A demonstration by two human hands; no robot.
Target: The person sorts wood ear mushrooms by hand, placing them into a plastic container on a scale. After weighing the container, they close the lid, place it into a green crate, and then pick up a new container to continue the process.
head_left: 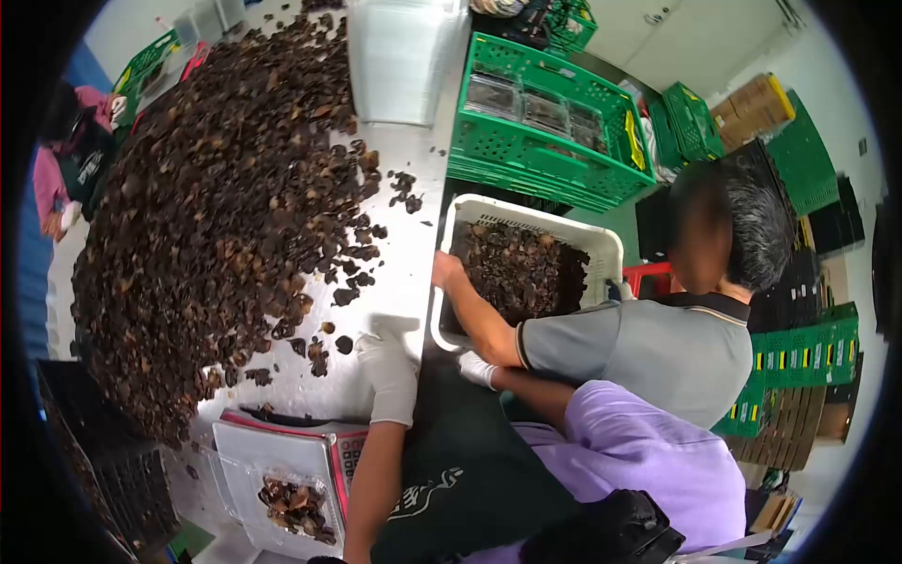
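Observation:
My left hand, in a white glove, rests on the metal table with its fingers stretched out, holding nothing. Beside it lie loose dark pieces that look like wood ear mushrooms. My right hand, also gloved, is at the near corner of a white plastic crate. Its fingers look curled at the crate's edge, partly hidden. Inside the crate are more dark mushrooms. A co-worker's bare hand grips the crate's rim on the table side.
A large mushroom heap covers much of the table. A scale bears a clear tray holding mushrooms. Clear containers stand at the back; green crates lie beyond. The co-worker in grey stands close at right.

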